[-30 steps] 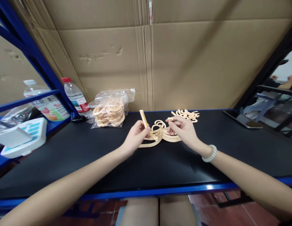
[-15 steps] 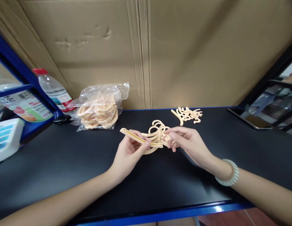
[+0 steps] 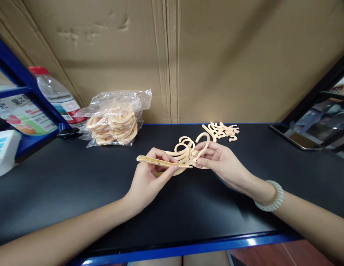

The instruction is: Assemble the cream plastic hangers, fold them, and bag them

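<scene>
Pinched in my left hand [image 3: 149, 178] is a long, slim beige plastic strip [image 3: 156, 162] with small slots, like a folding hanger's arm. Its right end meets the foot of a curved beige hook [image 3: 206, 142] between the fingers and thumb of my right hand [image 3: 220, 159]. Whether the two parts are joined or only touching, I cannot tell. Just behind both hands lies a loose pile of curved beige pieces [image 3: 185, 146], partly hidden by my fingers.
A clear plastic bag [image 3: 113, 120] full of similar beige pieces stands at the back left, by a red-capped bottle [image 3: 59, 96]. Small beige hooks [image 3: 223, 130] lie at the back right. A phone-like flat slab [image 3: 292, 137] rests farther right. Cardboard [image 3: 230, 62] walls the back.
My right hand has brought up the hook, which now shows upright at the strip's end. The strip has turned in my left hand, from tilted to nearly level. The view has shifted slightly.
</scene>
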### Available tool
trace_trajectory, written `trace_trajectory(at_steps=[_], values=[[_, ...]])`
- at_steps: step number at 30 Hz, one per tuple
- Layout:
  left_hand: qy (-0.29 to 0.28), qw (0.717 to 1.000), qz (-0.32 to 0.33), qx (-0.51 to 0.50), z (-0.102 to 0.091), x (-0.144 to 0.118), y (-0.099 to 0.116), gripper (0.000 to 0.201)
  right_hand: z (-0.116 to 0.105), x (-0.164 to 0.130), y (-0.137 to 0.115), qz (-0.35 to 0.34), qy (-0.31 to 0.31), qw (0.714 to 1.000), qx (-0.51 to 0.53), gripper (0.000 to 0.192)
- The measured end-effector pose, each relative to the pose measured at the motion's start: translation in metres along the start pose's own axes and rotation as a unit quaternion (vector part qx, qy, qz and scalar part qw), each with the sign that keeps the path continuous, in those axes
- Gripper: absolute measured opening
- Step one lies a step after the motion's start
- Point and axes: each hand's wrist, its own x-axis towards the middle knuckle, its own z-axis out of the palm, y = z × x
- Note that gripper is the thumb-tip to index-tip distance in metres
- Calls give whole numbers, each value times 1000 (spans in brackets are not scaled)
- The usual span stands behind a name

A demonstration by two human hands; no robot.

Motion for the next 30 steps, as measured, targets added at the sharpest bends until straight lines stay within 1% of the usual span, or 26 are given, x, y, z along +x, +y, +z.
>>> trace_trajectory(at_steps=[2,4,9,11,16,18,23,27,30], values=[[2,1000,7,11,0,0,0,21,-1,0,0,5,-21,1000,-5,19],[-2,1000,13,18,0,0,-1,20,-2,0,-1,16,-38,999,0,14],[-28,999,37,28,-1,-3,-4,18,2,-5,-2,45,-99,994,8,11],[-31,997,51,40,-1,-5,-4,19,3,-7,-3,50,-112,992,5,10],[-33,987,116,107,-1,-6,-3,19,4,-9,-5,54,-91,994,-5,15],[-35,985,125,118,-1,-6,-2,19,4,-9,-5,53,-85,995,-12,19],[-18,990,104,92,3,-8,1,22,7,-11,-5,19,-56,997,-50,26],[-7,992,95,82,10,-13,6,23,11,-15,-8,-26,-21,996,-84,27],[6,996,74,59,13,-13,9,22,13,-16,-10,-33,-21,996,-81,27]])
